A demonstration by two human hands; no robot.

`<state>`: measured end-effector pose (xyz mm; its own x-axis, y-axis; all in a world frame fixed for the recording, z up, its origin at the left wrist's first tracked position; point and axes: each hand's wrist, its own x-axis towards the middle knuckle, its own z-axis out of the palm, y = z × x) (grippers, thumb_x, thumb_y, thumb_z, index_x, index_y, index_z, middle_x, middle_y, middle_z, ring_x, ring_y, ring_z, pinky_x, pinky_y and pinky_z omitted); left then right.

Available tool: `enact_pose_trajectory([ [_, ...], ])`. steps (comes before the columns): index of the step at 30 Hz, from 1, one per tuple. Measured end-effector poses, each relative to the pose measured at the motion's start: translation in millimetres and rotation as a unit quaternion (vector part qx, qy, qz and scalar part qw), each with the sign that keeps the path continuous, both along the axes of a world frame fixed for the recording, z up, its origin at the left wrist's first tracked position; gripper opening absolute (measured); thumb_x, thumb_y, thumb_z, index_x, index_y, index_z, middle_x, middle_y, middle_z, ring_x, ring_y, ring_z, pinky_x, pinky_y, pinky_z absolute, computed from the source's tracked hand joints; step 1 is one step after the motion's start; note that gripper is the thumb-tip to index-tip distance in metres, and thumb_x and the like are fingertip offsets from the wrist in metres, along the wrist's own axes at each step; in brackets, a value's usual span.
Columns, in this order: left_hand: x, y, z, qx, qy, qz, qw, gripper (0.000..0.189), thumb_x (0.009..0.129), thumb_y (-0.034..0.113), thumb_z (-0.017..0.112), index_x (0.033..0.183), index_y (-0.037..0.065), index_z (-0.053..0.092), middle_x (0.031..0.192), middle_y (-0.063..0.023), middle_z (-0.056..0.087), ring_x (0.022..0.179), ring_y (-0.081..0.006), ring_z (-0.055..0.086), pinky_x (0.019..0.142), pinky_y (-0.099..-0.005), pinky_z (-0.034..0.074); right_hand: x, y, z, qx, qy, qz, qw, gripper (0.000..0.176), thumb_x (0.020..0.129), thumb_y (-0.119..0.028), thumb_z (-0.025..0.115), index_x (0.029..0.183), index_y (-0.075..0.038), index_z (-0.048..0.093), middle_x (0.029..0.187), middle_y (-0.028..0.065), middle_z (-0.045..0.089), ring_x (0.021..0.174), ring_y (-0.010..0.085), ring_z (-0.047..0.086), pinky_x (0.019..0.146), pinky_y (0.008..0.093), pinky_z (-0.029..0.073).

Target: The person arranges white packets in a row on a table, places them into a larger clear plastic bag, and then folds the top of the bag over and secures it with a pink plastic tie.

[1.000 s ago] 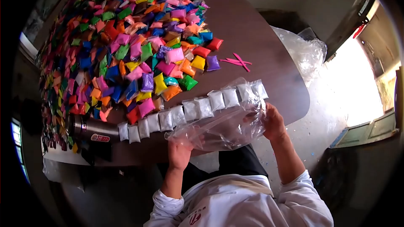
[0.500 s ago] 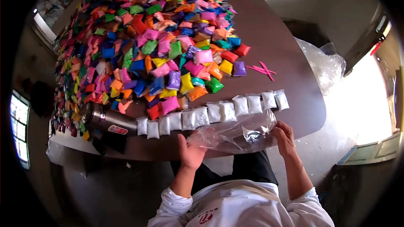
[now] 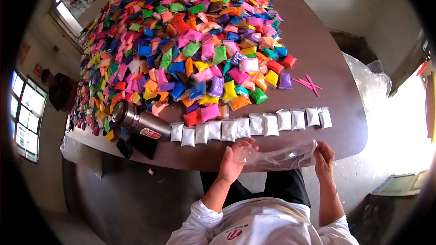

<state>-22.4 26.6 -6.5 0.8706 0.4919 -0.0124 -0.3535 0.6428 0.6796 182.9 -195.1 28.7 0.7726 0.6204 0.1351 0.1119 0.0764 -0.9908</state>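
Note:
A clear plastic bag (image 3: 282, 156) stretches sideways between my two hands, just in front of the table's near edge. My left hand (image 3: 231, 162) is closed round its left end, with the thumb up and the fingertips partly behind the film. At the other end, my right hand (image 3: 324, 159) pinches the bag's upper corner. Beyond the bag lies a row of small white packets (image 3: 229, 129), side by side on the table.
A big heap of colourful packets (image 3: 193, 47) covers much of the brown table (image 3: 313, 31). A steel flask (image 3: 147, 124) lies left of the row, near a black phone (image 3: 143, 146). Pink strips (image 3: 309, 84) lie to the right. Another person (image 3: 61, 90) is at far left.
The camera view has shifted, so the table and heap appear farther right. My left fingers have curled in more at the bag's left end, and the bag looks narrower.

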Motion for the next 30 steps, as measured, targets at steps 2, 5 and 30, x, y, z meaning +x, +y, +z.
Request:
enact_pose_trajectory([
  [2,3.8,-4.7,4.6,0.035,-0.003,0.018,0.999,0.047,0.099,0.046,0.044,0.113,0.005,0.060,0.128,-0.0154,0.054,0.110,-0.0279,0.058,0.097,-0.0436,0.045,0.8,-4.9,3.5,0.012,-0.062,0.059,0.996,0.022,0.093,0.002,0.045,0.092,-0.002,0.066,0.110,0.0085,0.064,0.104,0.0169,0.058,0.091,0.0294,0.043],
  [5,2.1,-2.2,5.7,0.055,0.000,0.000,0.998,0.042,0.100,0.043,0.044,0.111,0.005,0.061,0.124,-0.0161,0.056,0.108,-0.0283,0.058,0.096,-0.0434,0.045,-2.9,-1.8,14.3,-0.004,-0.111,0.027,0.993,0.024,0.090,0.004,0.044,0.086,-0.003,0.067,0.119,0.0098,0.061,0.112,0.0197,0.055,0.094,0.0328,0.042],
  [30,7.3,6.8,11.6,0.054,0.021,-0.126,0.990,0.066,0.092,0.064,0.046,0.121,0.006,0.058,0.130,-0.0087,0.055,0.114,-0.0192,0.057,0.099,-0.0373,0.043,6.0,69.9,70.7,0.050,-0.146,0.281,0.947,0.025,0.066,0.016,0.054,0.078,-0.003,0.064,0.134,0.0197,0.054,0.112,0.0302,0.061,0.086,0.0348,0.049],
])
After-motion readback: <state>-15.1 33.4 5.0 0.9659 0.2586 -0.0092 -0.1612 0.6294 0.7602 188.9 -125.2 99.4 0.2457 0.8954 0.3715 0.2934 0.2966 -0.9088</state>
